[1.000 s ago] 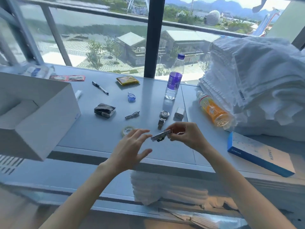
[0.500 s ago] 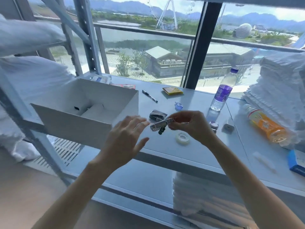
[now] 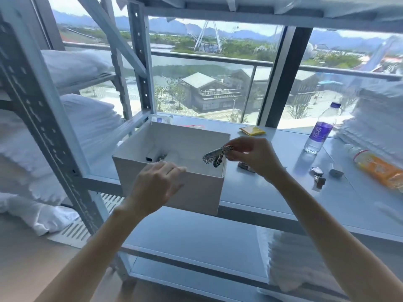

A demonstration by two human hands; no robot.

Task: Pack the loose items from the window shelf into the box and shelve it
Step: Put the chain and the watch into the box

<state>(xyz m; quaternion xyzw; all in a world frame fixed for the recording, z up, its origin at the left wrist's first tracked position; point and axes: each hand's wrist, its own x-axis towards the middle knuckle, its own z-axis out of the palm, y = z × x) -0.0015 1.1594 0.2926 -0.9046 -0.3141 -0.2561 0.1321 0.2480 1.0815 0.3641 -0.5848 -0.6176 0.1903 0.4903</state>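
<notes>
Silver band pinched by the right hand, held over the right edge of the open white box on the shelf, left hand loosely curled and empty at the box's near wall, watch and water bottle seen to the right of the right hand.

Well off to the left of the left fingers, fat white pillows lie on a grey rack. Well off to the right of the right fingers sits a tall pile of white towels. Some folded towels lie low down, below those fingers. Behind the fingers, past the window glass, stand a big wheel, a grey-roofed house and blue hills.
</notes>
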